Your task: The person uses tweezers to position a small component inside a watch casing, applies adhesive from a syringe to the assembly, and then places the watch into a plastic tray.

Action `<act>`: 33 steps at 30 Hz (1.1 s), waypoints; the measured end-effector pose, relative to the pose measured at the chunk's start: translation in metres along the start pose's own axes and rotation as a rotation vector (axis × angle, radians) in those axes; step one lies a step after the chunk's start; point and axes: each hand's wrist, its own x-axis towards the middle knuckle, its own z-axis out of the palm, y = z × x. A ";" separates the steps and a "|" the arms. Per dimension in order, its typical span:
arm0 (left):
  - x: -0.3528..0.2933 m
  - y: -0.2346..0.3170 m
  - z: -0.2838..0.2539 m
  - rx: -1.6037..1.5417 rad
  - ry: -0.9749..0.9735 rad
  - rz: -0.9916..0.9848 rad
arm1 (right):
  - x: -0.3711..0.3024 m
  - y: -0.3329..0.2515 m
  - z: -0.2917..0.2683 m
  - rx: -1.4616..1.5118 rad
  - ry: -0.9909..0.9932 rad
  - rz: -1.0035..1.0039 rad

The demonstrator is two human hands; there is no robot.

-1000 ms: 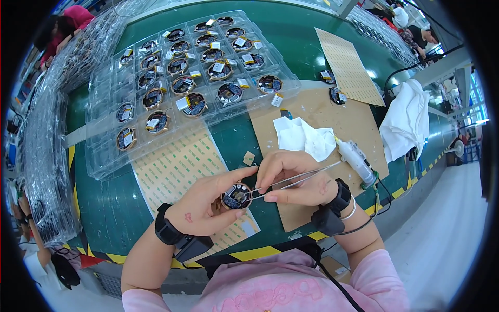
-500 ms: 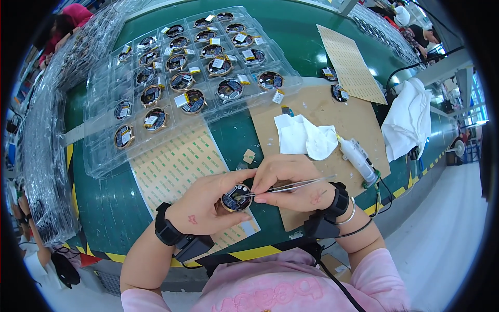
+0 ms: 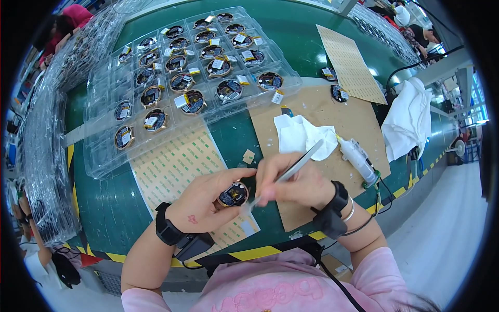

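My left hand [image 3: 200, 205] is closed around a round watch case [image 3: 233, 194], gripping it by its gold rim between thumb and fingers. Dark circuitry shows in the open face of the case. Just to its right, my right hand [image 3: 301, 184] pinches a pair of metal tweezers [image 3: 304, 160]. Their shaft slants up and away, while the lower end points down beside the case. A small pale, blurred bit appears at that lower end, near my left fingertips; what it is I cannot tell. Beneath both hands lies a tan adhesive sheet [image 3: 174, 161] with green print.
A clear compartment tray [image 3: 104, 164] at the back left carries several similar watch cases with small batteries. Brown cardboard [image 3: 371, 132] on the right bears white wipes [image 3: 306, 136], a white dispenser tool [image 3: 358, 158] and a loose round module [image 3: 340, 93]. A white cloth [image 3: 408, 119] lies beyond.
The tweezers have come away from the watch case's face and swung to a steeper angle, lower end beside the rim. My right hand has turned; my left still holds the case, slightly shifted.
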 end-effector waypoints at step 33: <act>-0.003 -0.001 -0.003 0.178 0.172 -0.055 | -0.007 -0.010 0.004 -0.630 0.248 -0.232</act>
